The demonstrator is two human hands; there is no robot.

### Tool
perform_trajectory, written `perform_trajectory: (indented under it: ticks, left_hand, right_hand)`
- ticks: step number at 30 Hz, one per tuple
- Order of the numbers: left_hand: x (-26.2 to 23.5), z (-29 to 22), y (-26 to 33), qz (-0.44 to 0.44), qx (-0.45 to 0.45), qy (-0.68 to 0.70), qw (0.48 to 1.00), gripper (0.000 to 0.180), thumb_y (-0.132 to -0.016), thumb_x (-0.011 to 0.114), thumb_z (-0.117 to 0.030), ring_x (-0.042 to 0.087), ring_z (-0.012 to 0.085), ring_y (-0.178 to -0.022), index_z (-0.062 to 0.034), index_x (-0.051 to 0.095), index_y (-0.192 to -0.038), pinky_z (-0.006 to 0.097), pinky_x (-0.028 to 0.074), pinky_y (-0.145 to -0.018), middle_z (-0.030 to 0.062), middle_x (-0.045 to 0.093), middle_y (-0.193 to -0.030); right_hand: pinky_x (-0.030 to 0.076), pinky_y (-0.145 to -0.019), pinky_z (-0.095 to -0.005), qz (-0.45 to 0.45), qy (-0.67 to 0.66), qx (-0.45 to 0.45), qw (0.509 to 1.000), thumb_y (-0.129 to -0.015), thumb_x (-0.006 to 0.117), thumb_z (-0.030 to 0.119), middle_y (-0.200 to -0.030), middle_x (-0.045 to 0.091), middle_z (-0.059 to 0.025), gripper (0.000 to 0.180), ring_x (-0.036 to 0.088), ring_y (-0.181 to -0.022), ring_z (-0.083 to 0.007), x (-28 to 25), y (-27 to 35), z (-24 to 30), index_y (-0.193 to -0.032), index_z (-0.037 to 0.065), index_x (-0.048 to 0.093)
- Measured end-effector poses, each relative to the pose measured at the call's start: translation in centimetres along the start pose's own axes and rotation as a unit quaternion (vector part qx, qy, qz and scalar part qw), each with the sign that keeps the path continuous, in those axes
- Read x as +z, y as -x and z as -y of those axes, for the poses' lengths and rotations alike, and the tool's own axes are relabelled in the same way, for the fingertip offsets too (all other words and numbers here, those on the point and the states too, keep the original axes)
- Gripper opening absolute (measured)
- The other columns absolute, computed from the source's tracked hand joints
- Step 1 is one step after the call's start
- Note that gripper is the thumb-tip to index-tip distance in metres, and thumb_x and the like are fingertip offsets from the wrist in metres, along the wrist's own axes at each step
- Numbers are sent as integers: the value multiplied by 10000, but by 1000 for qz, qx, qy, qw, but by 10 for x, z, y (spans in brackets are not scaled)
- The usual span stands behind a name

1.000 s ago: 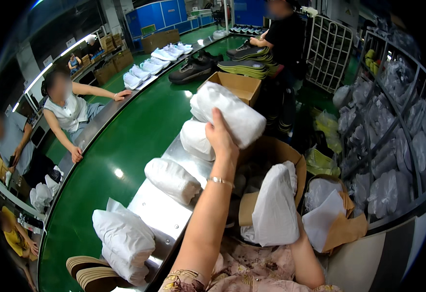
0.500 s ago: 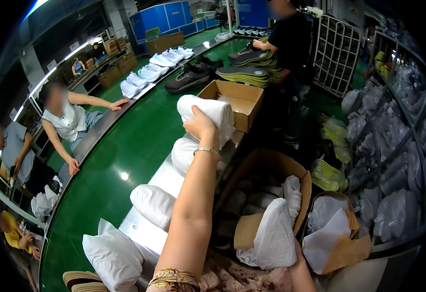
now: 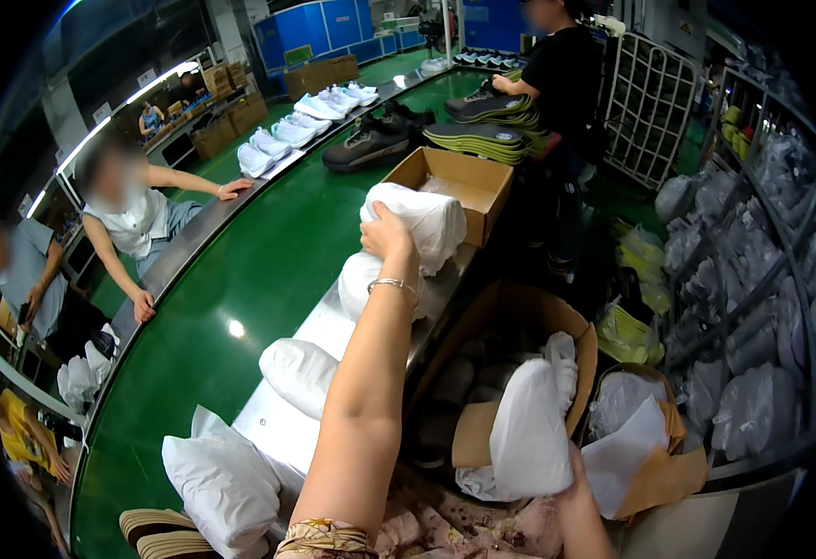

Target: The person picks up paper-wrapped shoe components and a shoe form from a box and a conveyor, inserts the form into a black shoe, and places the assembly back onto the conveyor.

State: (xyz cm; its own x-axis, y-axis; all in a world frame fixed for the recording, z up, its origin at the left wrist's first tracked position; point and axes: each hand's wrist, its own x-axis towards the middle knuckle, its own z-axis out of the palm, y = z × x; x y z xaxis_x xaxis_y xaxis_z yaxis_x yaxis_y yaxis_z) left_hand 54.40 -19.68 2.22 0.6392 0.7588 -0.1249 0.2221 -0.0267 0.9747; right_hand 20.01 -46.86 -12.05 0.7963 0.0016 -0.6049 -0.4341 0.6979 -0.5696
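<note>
My left hand (image 3: 391, 233) has its fingers wrapped round a white paper-wrapped bundle (image 3: 431, 219) at the far end of a pale metal ledge (image 3: 282, 430). Just below that bundle, partly behind my wrist, lies a similar white bundle (image 3: 356, 284). Nearer me along the ledge are a rounded wrapped bundle (image 3: 298, 374) and a larger crumpled one (image 3: 219, 484). Low on the right, my right hand (image 3: 571, 483) grips the side of an upright white paper-wrapped piece (image 3: 531, 429), at a cardboard carton (image 3: 571, 321). Its fingers are partly hidden behind the paper. What the wrappings contain is hidden.
An open cardboard box (image 3: 487, 205) stands past my left hand. Dark shoes (image 3: 370, 144), stacked insoles (image 3: 473, 140) and white shoes (image 3: 268, 149) sit along the green conveyor (image 3: 203, 270). A rack of plastic-wrapped items (image 3: 753, 307) stands right. Co-workers stand around the line.
My left hand and its bundle have shifted slightly right, toward the open box. The piece in my right hand has risen a little. The whole view has swung slightly.
</note>
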Motion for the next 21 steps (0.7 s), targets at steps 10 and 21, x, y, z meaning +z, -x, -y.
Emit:
perform_trajectory:
  ticks: [10, 21]
  left_hand:
    - [-140, 39, 178, 421, 46, 252, 870, 410, -845, 634, -274, 533, 135, -912, 43, 537, -1085, 256, 428, -802, 92, 588, -1017]
    - [-165, 29, 109, 140, 23, 337, 931, 386, -813, 672, -216, 548, 167, -943, 59, 516, -1035, 275, 446, -793, 118, 572, -1033]
  right_hand:
    - [471, -727, -264, 85, 205, -194, 956, -903, 487, 263, -974, 620, -58, 272, 595, -842, -142, 138, 3, 73, -1040, 50, 586]
    - [420, -865, -285, 232, 300, -368, 849, -699, 743, 167, -1085, 507, -86, 609, 487, -1001, -139, 220, -12, 38, -1189, 2, 419]
